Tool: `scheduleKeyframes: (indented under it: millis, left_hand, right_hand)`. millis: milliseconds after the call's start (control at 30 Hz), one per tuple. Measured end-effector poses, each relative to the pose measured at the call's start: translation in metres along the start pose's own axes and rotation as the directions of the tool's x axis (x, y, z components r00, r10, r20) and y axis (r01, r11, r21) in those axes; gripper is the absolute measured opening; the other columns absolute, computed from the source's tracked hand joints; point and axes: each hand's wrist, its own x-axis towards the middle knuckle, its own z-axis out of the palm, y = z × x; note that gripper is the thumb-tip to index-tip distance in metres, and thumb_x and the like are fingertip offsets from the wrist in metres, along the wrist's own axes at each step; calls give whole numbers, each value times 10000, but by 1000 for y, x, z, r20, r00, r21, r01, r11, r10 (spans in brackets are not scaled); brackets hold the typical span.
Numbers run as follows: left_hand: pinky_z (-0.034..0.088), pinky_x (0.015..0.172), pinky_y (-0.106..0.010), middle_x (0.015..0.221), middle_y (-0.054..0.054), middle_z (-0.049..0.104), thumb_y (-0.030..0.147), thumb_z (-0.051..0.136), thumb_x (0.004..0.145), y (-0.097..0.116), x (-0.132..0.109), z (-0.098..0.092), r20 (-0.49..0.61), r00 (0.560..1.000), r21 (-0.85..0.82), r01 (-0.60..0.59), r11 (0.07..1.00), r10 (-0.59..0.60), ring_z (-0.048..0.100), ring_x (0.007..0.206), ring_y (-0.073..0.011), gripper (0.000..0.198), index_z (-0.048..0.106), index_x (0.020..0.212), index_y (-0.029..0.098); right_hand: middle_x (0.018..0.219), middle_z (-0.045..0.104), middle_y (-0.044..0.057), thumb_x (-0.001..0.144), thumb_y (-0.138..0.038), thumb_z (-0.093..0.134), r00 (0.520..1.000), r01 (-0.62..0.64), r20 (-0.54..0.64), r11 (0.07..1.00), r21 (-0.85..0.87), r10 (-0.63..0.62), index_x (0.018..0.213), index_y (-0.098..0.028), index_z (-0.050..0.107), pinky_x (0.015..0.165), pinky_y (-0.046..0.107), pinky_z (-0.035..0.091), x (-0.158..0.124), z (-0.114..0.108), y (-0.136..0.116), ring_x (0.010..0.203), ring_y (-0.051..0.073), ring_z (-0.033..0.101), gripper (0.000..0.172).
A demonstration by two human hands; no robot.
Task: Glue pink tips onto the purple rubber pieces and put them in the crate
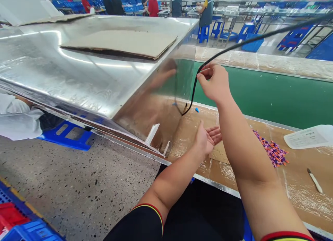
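A black cable point(193, 92) comes in from the upper right and runs down to a dark slot at the foot of the metal housing point(156, 95). High over the worktop, my right hand point(215, 80) pinches this cable between thumb and fingers. Lower down, my left hand point(206, 140) is open, palm turned up and fingers spread, over the brown film-covered worktop point(189, 130); I see nothing in it. A small blue piece point(197, 110) lies near the cable's lower end.
A green conveyor belt point(260, 92) runs off to the right. On the worktop lie a pile of purple and orange pieces point(275, 152), a white plastic container point(309, 137) and a brush point(315, 181). Cardboard point(122, 43) rests on the housing. People work in the background.
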Motion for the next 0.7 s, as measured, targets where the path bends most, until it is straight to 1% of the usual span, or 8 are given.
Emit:
scheduleKeyframes:
  millis: [100, 233, 333, 433, 500, 533, 600, 700]
  left_hand:
    - [572, 648, -291, 751, -124, 716, 419, 396, 1190, -15, -3, -13, 69, 992, 121, -117, 986, 110, 681, 615, -174, 610, 727, 798, 90]
    - [435, 566, -219, 596, 5, 558, 313, 692, 1049, -12, 4, -30, 136, 899, 204, -436, 877, 415, 543, 523, -96, 462, 574, 630, 159]
    - [413, 552, -210, 593, 0, 579, 393, 818, 951, -7, 8, -50, 182, 875, 261, -484, 836, 449, 547, 537, -88, 480, 581, 606, 158]
    - [432, 529, -229, 673, -53, 701, 584, 886, 876, -6, 9, -80, 234, 875, 341, -483, 806, 425, 612, 566, -123, 480, 762, 823, 124]
    - [464, 518, -244, 786, -98, 791, 757, 860, 850, -7, 9, -101, 318, 842, 459, -539, 706, 436, 661, 593, -149, 686, 823, 1099, 118]
    - [490, 524, -251, 834, -111, 817, 801, 809, 885, -7, 10, -110, 387, 788, 527, -616, 586, 479, 681, 604, -154, 738, 822, 1186, 127]
    - [571, 600, -270, 893, -120, 842, 755, 707, 1008, -5, 12, -121, 549, 603, 589, -770, 244, 578, 735, 669, -163, 636, 842, 1182, 158]
    - [643, 769, -282, 920, -84, 849, 476, 704, 1103, 1, 15, -117, 724, 229, 465, -859, -215, 650, 797, 819, -164, 318, 866, 1038, 210]
  right_hand:
    - [1085, 828, 142, 1058, -598, 675, 999, 4, -38, 1000, 23, -3, 1289, -223, 721, 1015, 540, 635, -1, -5, 16, 1000, 308, 794, 443]
    - [1069, 824, 105, 1057, -560, 687, 995, -37, -88, 996, 78, 44, 1347, -248, 705, 972, 480, 634, -17, -9, 18, 999, 273, 794, 426]
    - [1036, 823, 71, 1033, -455, 719, 987, -96, -115, 982, 165, 116, 1280, -255, 728, 941, 429, 636, -39, -13, 9, 965, 235, 796, 318]
    - [997, 829, 52, 1000, -388, 742, 969, -155, -155, 961, 227, 193, 1169, -251, 761, 870, 397, 640, -68, -23, 2, 905, 213, 794, 218]
    - [1001, 842, 58, 989, -400, 760, 955, -203, -162, 946, 252, 247, 1114, -250, 773, 805, 381, 637, -89, -33, 2, 895, 215, 800, 196]
    - [1008, 849, 64, 987, -423, 770, 948, -227, -158, 935, 274, 276, 1095, -250, 774, 780, 375, 637, -100, -38, 3, 901, 219, 807, 204]
    - [1020, 860, 72, 975, -487, 801, 933, -264, -145, 898, 351, 331, 1066, -252, 770, 757, 362, 650, -119, -49, 7, 923, 224, 822, 254]
    - [1009, 869, 62, 926, -594, 871, 913, -279, -128, 822, 497, 387, 1061, -265, 748, 758, 347, 685, -140, -62, 11, 943, 223, 839, 376]
